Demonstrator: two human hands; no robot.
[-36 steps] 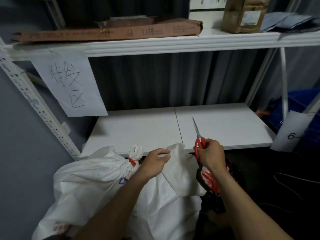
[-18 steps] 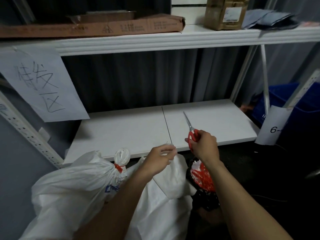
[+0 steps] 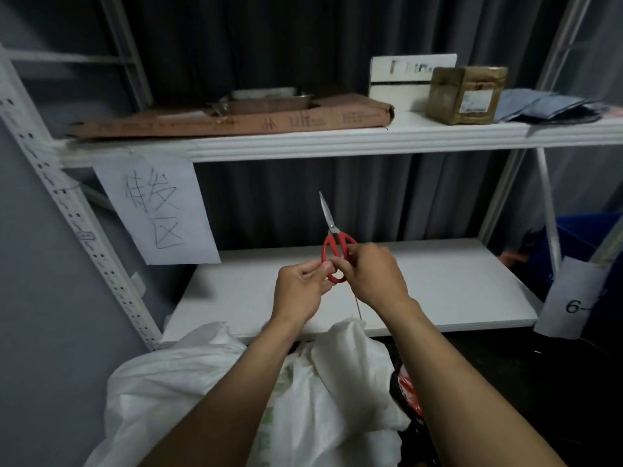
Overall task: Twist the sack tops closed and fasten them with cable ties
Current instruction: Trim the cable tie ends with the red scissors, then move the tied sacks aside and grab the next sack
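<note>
Nearest to us, two white sacks (image 3: 188,392) lie side by side at the bottom of the view, below the front edge of the lower shelf (image 3: 455,288). Our forearms cross above them, and their tops are largely hidden; we cannot tell whether they are twisted shut. Beside the right sack sits a red and black bag (image 3: 409,396).

Above the sacks, our two hands meet in front of the lower shelf. The right hand (image 3: 374,274) grips the red handles of the scissors (image 3: 333,244), its fingers curled around one loop; the closed blades point up and slightly left. The left hand (image 3: 300,291) has its fingers pressed together at the lower loop, pinching something too small to identify. A thin strand (image 3: 357,306), perhaps a cable tie, hangs from the hands toward the right sack.

Farther back, a paper sign (image 3: 158,210) with handwritten characters hangs from the upper shelf (image 3: 337,143). On that shelf lie a flat cardboard box (image 3: 236,121) and a brown parcel (image 3: 467,94).
</note>
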